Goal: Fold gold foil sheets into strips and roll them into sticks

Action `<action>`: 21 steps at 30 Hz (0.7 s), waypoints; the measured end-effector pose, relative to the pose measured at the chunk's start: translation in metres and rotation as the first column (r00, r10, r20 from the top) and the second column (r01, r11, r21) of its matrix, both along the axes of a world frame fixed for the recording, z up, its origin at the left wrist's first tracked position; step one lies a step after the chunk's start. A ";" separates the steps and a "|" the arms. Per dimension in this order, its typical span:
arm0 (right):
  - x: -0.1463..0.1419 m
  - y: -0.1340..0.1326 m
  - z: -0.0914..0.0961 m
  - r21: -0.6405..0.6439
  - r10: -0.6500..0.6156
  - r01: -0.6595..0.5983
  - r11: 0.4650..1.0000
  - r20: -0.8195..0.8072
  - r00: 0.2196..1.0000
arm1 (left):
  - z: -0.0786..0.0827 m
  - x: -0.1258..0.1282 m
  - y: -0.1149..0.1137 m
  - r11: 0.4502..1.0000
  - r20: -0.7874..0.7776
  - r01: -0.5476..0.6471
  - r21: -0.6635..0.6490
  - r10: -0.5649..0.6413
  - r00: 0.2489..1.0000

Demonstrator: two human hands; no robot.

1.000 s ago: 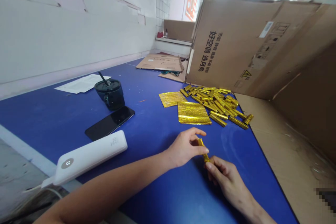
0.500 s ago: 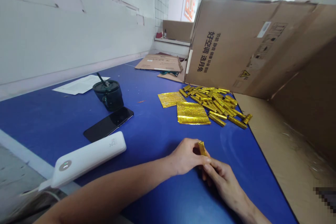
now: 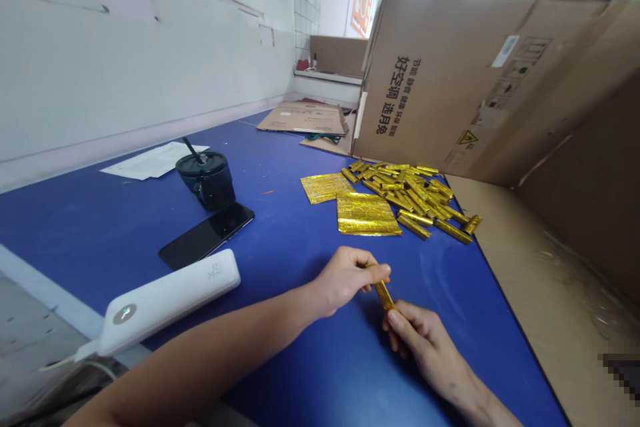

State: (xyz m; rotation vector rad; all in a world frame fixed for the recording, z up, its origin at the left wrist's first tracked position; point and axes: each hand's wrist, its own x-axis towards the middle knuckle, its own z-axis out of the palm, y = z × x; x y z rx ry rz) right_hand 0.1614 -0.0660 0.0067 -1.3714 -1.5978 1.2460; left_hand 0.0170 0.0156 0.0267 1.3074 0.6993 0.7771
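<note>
A narrow roll of gold foil paper (image 3: 383,294) slants between my two hands, just over the blue table. My left hand (image 3: 346,278) pinches its upper end between thumb and fingers. At the lower end, my right hand (image 3: 417,333) grips it with the thumb on top; some of its fingers are hidden underneath. Beyond the hands lie two flat stacks of gold foil sheets, a nearer one (image 3: 369,215) and a farther one (image 3: 325,188). Beside them, to the right, is a loose pile of similar gold rolls (image 3: 415,197).
On the left are a white power bank (image 3: 170,300) with a cable, a black phone (image 3: 207,235), a dark lidded cup (image 3: 213,180) with a straw, and white paper (image 3: 145,162). A large cardboard box (image 3: 450,87) stands along the right. Flattened cardboard (image 3: 300,119) lies at the back.
My left hand has moved up and left, from the middle of the gold roll to its upper end, so more of the roll shows. My right hand has hardly moved.
</note>
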 end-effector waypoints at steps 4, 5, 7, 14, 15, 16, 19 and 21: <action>0.006 0.004 -0.001 0.008 -0.096 0.096 0.995 -0.029 0.995 | -0.005 -0.003 0.012 0.997 -0.085 -0.001 0.078 0.008 0.996; 0.009 0.006 -0.002 0.026 -0.143 0.144 0.989 -0.036 0.989 | -0.006 -0.004 0.014 0.992 -0.132 0.010 0.123 0.007 0.991; 0.015 0.010 -0.003 0.077 -0.254 0.258 0.963 -0.048 0.966 | -0.008 -0.006 0.018 0.969 -0.243 0.080 0.232 -0.022 0.970; 0.026 0.014 -0.005 0.169 -0.442 0.445 0.880 -0.057 0.895 | -0.007 -0.006 0.005 0.827 -0.495 0.499 0.258 -0.331 0.803; 0.026 0.015 -0.005 0.162 -0.438 0.442 0.882 -0.061 0.897 | -0.006 -0.005 0.001 0.828 -0.504 0.498 0.258 -0.325 0.800; 0.026 0.015 -0.005 0.152 -0.431 0.438 0.886 -0.077 0.899 | -0.006 -0.004 -0.002 0.837 -0.506 0.477 0.270 -0.298 0.809; 0.026 0.015 -0.005 0.080 -0.363 0.380 0.921 -0.170 0.916 | -0.003 -0.001 -0.010 0.870 -0.485 0.370 0.327 -0.181 0.856; 0.024 0.014 -0.006 0.011 -0.260 0.267 0.964 -0.182 0.948 | -0.003 0.001 -0.014 0.874 -0.477 0.333 0.354 -0.138 0.868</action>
